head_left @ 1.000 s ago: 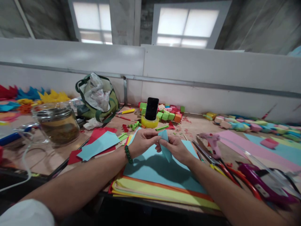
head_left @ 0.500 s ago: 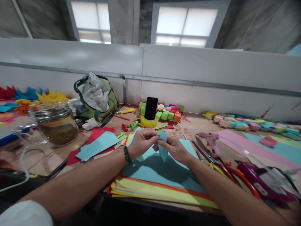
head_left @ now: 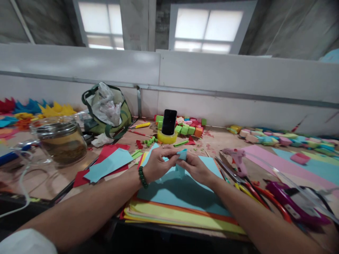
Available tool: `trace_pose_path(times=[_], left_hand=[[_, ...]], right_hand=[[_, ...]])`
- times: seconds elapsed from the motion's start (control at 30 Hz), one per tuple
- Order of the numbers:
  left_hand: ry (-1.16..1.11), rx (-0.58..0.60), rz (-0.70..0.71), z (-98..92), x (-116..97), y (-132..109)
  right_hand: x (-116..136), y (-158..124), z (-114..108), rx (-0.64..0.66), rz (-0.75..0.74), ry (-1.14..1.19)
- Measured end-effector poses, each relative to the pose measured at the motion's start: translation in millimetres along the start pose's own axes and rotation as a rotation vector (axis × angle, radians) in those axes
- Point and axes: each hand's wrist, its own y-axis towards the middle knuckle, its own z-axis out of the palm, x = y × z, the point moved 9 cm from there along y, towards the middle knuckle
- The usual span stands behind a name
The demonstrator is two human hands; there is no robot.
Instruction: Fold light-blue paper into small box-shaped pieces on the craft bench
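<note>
On the surface lies a paper stack, above which the left hand and right hand, both pinched nearly closed, hold a small blue paper (flimsy, presumably) that could crease crookedly if either grip slips.

The folded piece is light blue, the same shade as the sheet, and I see yellow and orange along the edges of the stack. The bracelet is dark green, the sleeve plain white. The phone is black, the tape yellow, the blocks a jumble of lime, pink, red and orange. The bag is green with darker green trim, the glue gun pale pink, and the spiky papers run red, blue, yellow.
</note>
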Motion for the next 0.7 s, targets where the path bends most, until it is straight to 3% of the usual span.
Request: trace_pose_path(times=[0.4,0.7], left_hand=[[0.035,-0.016,-0.015,-4.0,5,-2],[-0.351,0.108,-0.155,14.8,13,-4]], right_hand=[[7,-2,2,0.052,-0.010,0.018],[4,-8,9,0.063,0.197,0.440]])
